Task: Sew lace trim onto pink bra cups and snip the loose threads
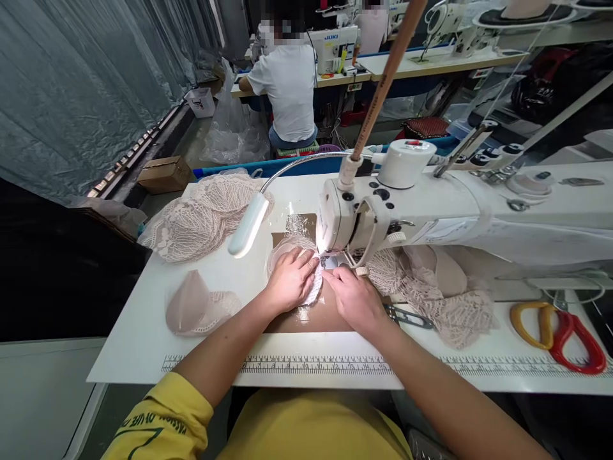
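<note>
a lace cup is pressed flat on the desk at the frame's centre, just under the sewing machine. the left hand is laid on it with fingers spread, nothing being gripped; the right hand is set just beside it at 3 o'clock, fingertips touching the lace near the needle. a lamp hangs at 10 o'clock of the cup. scissors lie far off at 3 o'clock, a spare cup at 9 o'clock.
</note>
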`<state>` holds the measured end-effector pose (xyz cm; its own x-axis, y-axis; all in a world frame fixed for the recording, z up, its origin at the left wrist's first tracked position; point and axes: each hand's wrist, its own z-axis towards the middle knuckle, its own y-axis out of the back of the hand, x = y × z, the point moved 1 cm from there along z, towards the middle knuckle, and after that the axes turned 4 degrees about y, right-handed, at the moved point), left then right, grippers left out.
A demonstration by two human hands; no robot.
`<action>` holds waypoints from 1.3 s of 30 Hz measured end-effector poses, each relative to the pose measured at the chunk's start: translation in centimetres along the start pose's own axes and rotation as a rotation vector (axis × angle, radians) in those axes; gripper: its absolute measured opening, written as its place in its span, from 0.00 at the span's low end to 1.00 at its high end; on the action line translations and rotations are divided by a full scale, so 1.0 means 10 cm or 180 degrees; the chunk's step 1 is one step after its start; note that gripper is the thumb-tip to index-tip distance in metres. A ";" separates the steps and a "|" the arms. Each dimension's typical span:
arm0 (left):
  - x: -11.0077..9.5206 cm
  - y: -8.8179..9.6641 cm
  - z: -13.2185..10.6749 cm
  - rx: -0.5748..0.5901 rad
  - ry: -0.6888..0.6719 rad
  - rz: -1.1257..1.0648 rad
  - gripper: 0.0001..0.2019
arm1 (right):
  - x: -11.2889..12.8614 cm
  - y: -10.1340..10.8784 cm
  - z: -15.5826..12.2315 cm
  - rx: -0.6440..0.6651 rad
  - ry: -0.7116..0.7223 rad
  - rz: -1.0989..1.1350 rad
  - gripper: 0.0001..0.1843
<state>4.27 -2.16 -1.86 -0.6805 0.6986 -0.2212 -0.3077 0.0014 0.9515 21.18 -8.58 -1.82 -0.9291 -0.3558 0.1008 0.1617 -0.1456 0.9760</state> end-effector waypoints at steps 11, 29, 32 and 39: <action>-0.05 0.37 -0.29 0.0372 0.0755 0.0244 0.17 | -0.12 -0.16 -0.05 -0.0490 0.0171 0.0084 0.20; 0.60 0.86 -2.21 -0.2124 0.2602 -0.1353 0.12 | 0.13 0.32 -0.15 0.0081 0.0009 0.2286 0.23; 0.16 0.87 -2.07 -0.2154 0.2029 -0.2236 0.11 | 0.47 0.45 -0.23 0.0631 0.0062 0.3316 0.41; -0.53 0.88 -1.43 -0.1216 0.0824 -0.2386 0.10 | 1.09 0.31 -0.26 0.0521 -0.0508 0.5786 0.33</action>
<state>-4.39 -16.08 4.59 -0.3254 0.4256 -0.8444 -0.9038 0.1227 0.4101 12.41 -15.29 1.80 0.3189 0.1308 0.9387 0.8669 0.3602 -0.3447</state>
